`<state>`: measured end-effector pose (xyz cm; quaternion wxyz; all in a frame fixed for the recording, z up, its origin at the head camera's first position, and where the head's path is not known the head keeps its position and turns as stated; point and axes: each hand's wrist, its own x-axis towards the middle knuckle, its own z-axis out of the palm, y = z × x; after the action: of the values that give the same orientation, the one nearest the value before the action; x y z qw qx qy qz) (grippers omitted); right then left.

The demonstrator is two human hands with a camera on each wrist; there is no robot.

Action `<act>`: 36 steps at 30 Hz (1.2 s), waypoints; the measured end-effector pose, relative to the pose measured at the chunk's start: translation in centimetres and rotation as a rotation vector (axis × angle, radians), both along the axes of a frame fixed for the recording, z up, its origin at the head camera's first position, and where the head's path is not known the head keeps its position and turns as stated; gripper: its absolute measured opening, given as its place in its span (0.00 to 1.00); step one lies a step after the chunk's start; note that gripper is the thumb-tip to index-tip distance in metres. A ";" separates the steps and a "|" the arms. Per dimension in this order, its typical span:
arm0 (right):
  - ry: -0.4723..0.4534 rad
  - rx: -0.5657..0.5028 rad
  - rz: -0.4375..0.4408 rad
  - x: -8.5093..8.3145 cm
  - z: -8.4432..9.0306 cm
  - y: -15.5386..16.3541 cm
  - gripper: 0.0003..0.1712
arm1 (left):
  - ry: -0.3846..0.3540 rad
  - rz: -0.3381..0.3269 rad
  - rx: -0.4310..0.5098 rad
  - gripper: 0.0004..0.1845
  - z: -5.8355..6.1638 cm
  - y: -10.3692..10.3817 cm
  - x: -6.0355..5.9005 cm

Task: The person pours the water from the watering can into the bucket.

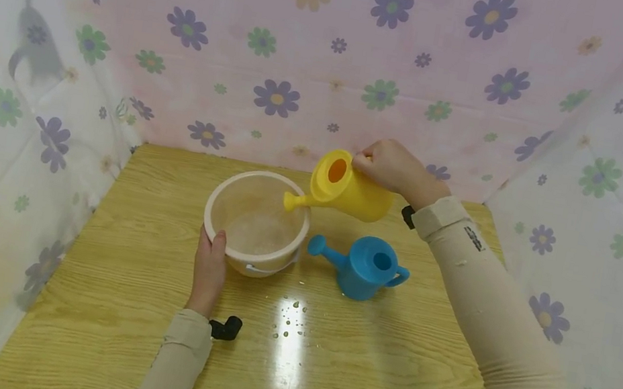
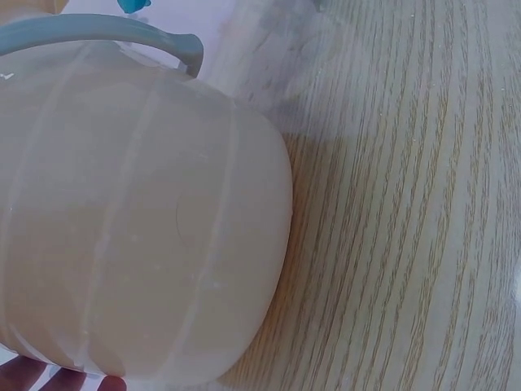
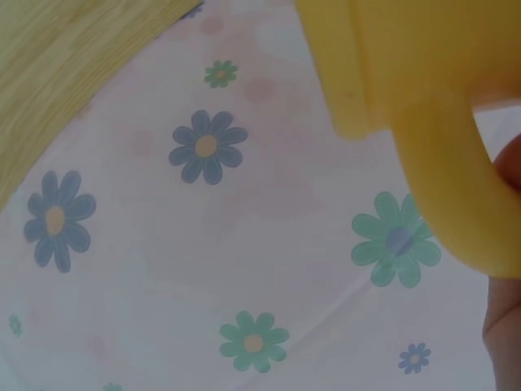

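My right hand [image 1: 392,166] grips the handle of a yellow toy watering can [image 1: 349,190], tilted with its spout over the rim of a translucent pale bucket [image 1: 256,221]. In the right wrist view the yellow can [image 3: 423,106] fills the upper right. My left hand [image 1: 208,266] rests against the near left side of the bucket, thumb up by its rim. The left wrist view shows the bucket wall [image 2: 138,228] close up, its pale blue handle [image 2: 98,32] and my fingertips [image 2: 49,376] at the bottom. A blue watering can [image 1: 363,274] stands on the table to the right of the bucket.
The wooden table [image 1: 117,300] is walled on three sides by flowered cloth [image 1: 286,47]. Water drops [image 1: 292,317] lie on the table in front of the bucket, beside a bright glare patch.
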<state>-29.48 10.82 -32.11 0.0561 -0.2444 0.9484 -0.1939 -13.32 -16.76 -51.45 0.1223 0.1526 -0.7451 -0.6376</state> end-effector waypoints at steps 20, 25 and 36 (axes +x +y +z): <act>-0.007 -0.030 0.065 0.4 0.4 -0.6 0.21 | 0.027 -0.006 0.015 0.31 -0.4 -0.3 -0.1; -0.021 -0.034 0.045 0.6 0.2 -0.2 0.22 | 0.033 -0.015 0.001 0.30 -0.5 0.0 0.0; 0.015 -0.024 0.063 0.9 1.1 -0.3 0.22 | 0.040 -0.009 -0.013 0.30 -0.1 -0.1 -0.2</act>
<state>-28.56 10.53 -31.03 0.0520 -0.2764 0.9382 -0.2015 -13.52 -16.90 -51.60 0.1353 0.1356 -0.7474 -0.6362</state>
